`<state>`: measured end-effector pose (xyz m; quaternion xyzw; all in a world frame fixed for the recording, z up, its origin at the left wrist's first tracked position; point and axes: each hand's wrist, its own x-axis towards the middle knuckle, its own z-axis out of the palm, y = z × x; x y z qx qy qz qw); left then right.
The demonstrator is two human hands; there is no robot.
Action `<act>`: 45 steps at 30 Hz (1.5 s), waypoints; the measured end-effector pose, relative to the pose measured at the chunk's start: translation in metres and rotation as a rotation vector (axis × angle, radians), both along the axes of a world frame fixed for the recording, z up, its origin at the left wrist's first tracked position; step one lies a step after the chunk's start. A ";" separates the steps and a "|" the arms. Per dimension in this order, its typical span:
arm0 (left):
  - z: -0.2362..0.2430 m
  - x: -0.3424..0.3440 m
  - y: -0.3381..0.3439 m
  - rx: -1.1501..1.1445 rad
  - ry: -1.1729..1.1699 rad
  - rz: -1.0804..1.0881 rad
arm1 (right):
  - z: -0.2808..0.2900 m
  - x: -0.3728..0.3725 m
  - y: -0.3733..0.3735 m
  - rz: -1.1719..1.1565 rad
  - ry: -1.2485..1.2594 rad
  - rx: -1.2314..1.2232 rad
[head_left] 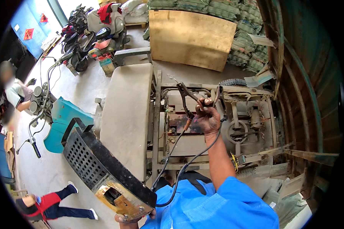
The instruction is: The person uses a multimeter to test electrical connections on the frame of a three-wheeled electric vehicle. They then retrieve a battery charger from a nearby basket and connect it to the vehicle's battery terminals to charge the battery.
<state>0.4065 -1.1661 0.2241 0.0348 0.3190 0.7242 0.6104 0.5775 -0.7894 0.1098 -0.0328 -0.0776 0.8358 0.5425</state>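
Pinches two cable clamps [182, 91] in curled right hand [209, 121], above open vehicle frame [155, 126] containing reddish case [196, 126], beyond grey seat's [126, 114] edge, grips perforated metal box [120, 166] with half-hidden left hand [123, 218].

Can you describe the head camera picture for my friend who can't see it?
A person's right hand holds two clamps with dark cables above an open vehicle frame. The left hand holds a black box with a perforated side.
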 end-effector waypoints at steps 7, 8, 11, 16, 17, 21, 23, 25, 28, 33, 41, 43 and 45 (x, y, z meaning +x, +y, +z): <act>0.010 -0.003 -0.006 0.072 0.004 -0.037 | -0.012 0.005 0.002 0.016 0.007 0.001; 0.012 -0.003 -0.005 0.082 -0.001 -0.049 | -0.012 0.009 0.003 -0.015 -0.031 0.028; 0.018 -0.001 -0.009 0.103 -0.008 -0.043 | -0.022 0.011 0.008 -0.002 -0.007 0.033; 0.021 0.005 -0.020 0.133 -0.011 -0.011 | -0.024 0.007 0.007 -0.004 -0.032 0.023; 0.016 0.005 -0.025 0.107 -0.013 -0.015 | -0.026 0.008 0.009 -0.019 -0.070 0.010; 0.004 0.003 -0.034 0.090 -0.026 -0.018 | -0.024 0.006 0.009 -0.030 -0.093 0.042; 0.002 0.002 -0.035 0.112 -0.017 -0.016 | -0.030 0.009 0.014 -0.043 -0.113 0.058; -0.002 0.000 -0.035 0.128 0.004 -0.019 | -0.032 0.010 0.016 -0.057 -0.125 0.038; -0.008 -0.002 -0.038 0.157 0.025 -0.023 | -0.036 0.008 0.018 -0.052 -0.052 -0.048; -0.007 -0.003 -0.041 0.163 0.009 -0.006 | -0.040 0.003 0.021 -0.030 -0.091 0.005; 0.001 -0.006 -0.040 0.155 0.006 -0.012 | -0.031 0.007 0.017 -0.053 -0.081 0.003; 0.000 -0.006 -0.040 0.157 0.002 -0.001 | -0.030 0.005 0.016 -0.028 -0.069 -0.004; -0.002 -0.002 -0.043 0.136 -0.027 0.016 | -0.031 0.009 0.016 -0.051 -0.082 -0.030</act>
